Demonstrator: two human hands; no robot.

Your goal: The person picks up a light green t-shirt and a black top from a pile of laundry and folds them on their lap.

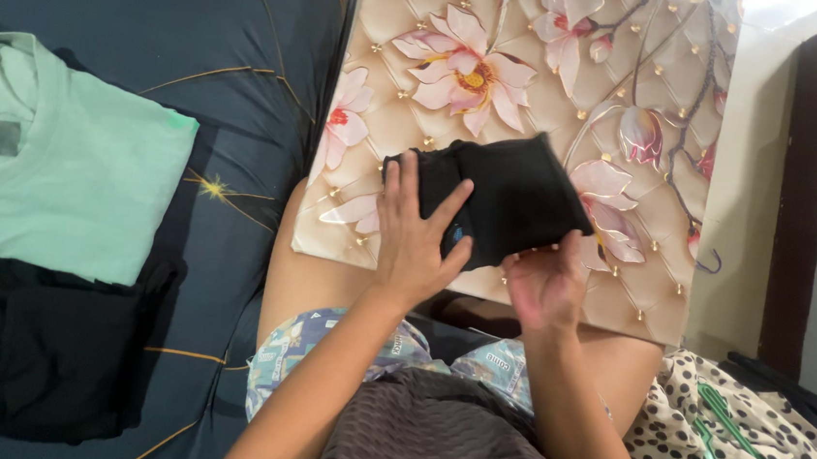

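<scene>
Both hands clamp 1 folded black garment on the floral board over the lap: left hand flat on top, right hand pinching its lower edge. A slack pinch could undo the fold.

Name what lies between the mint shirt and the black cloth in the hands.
In the head view, dark blue bedding and the floral board's edge separate the mint shirt from the black cloth.
</scene>
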